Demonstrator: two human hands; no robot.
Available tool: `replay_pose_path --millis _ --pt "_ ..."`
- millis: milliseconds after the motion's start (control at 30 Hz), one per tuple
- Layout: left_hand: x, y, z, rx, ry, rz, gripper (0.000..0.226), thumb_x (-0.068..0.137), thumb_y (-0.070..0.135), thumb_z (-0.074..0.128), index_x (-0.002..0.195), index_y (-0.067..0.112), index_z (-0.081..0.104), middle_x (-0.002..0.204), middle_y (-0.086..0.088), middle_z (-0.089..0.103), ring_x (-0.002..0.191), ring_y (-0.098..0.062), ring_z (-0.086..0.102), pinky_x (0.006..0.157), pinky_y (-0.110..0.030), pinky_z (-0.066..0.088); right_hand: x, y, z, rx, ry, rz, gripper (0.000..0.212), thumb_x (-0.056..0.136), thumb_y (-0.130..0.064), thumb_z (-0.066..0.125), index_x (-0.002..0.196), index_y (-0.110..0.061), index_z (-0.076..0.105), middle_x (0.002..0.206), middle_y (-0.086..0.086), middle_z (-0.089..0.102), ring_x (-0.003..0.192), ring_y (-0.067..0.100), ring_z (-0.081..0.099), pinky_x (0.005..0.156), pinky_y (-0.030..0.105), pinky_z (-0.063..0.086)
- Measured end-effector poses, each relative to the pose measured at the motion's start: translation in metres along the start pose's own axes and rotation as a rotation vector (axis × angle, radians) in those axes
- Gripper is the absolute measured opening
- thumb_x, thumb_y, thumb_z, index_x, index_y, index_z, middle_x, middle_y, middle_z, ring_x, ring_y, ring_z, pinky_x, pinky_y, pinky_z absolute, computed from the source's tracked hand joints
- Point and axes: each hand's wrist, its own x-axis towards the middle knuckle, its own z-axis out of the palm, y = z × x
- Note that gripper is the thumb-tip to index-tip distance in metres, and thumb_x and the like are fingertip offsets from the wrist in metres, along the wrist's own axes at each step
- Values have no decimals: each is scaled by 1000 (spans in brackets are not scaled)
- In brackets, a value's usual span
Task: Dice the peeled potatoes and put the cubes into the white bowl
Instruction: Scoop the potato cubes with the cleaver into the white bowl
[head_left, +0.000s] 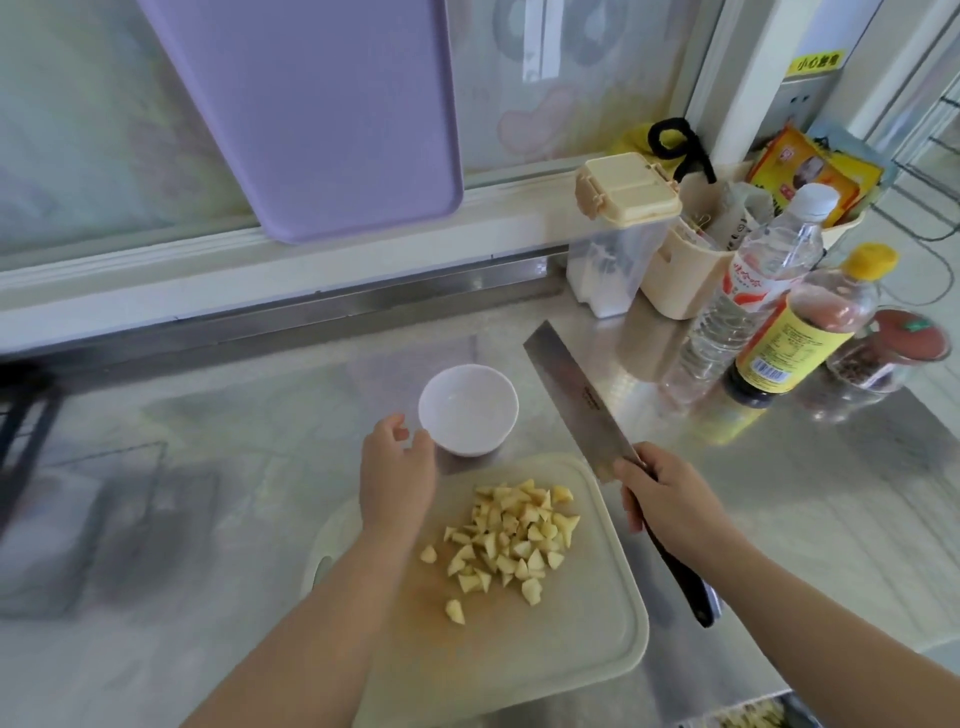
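Head view: the left hand (397, 467) was extended forward over the cutting board (571, 639), fingers relaxed and holding nothing, fingertips just beside the white bowl (467, 441); contact could not be confirmed. The right hand (670, 504) gripped the cleaver (576, 400) by its handle, blade angled away over the steel counter (234, 441). The potato cubes (511, 540) lay heaped on the board, the bowl just beyond it.

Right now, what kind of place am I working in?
Probably a home kitchen: diced potato on a cutting board, a cleaver in the right hand, and a dark sauce bottle on the steel counter.
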Motion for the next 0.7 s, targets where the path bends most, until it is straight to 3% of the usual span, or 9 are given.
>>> replay_pose_path --millis 33,100,200,300,400,467,600,700 --pt "-24 -1 2 13 60 158 33 96 29 51 128 22 53 121 7 57 108 -14 57 92 -31 47 -5 7 1 -41 14 20 28 101 -24 48 78 -10 55 58 3 62 45 8 51 51 21 43" --pt "-67 -2 17 102 2 439 26 98 26 50 124 26 56 118 13 54 110 -6 53 93 -25 44 -13 26 5 -101 26 74 31 100 -23 47 74 -9 55 60 3 66 48 8 54 55 30 43" --pt "-91 -14 61 344 -139 637 36 99 35 45 134 27 50 141 9 47 132 -12 42 109 -33 39 -22 52 13 -115 6 139 29 100 -19 49 75 -9 59 60 2 66 58 18 62 55 34 46" --pt "-91 -14 91 509 -95 628 45 98 40 44 140 24 46 148 3 43 140 -21 36 114 -46 34 -31 59 19 -137 -55 146 26 101 -17 47 77 -13 56 67 6 67 62 22 62 59 36 48" --pt "-92 -15 108 617 -15 638 46 95 42 49 137 22 52 142 -1 52 132 -24 47 111 -45 35 -36 58 28 -200 -150 128 22 102 -18 45 82 -20 54 77 3 66 71 20 62 68 33 50" --pt "-94 -15 111 611 14 621 47 95 42 47 136 20 54 140 -2 55 129 -23 50 110 -44 38 -39 56 36 -264 -217 102 16 102 -22 43 92 -20 55 83 0 65 78 22 65 75 35 53" --pt "-99 -16 112 566 41 576 51 97 40 35 140 18 50 145 -3 51 130 -23 50 109 -40 41 -45 52 46 -244 -245 77 16 102 -20 41 90 -18 53 81 5 66 64 20 66 63 35 56" --pt "-102 -10 110 476 37 526 55 97 41 25 144 20 46 151 1 44 136 -21 44 110 -40 40 -56 47 51 -221 -235 46 17 103 -22 41 89 -20 51 82 4 67 65 21 66 67 42 58"
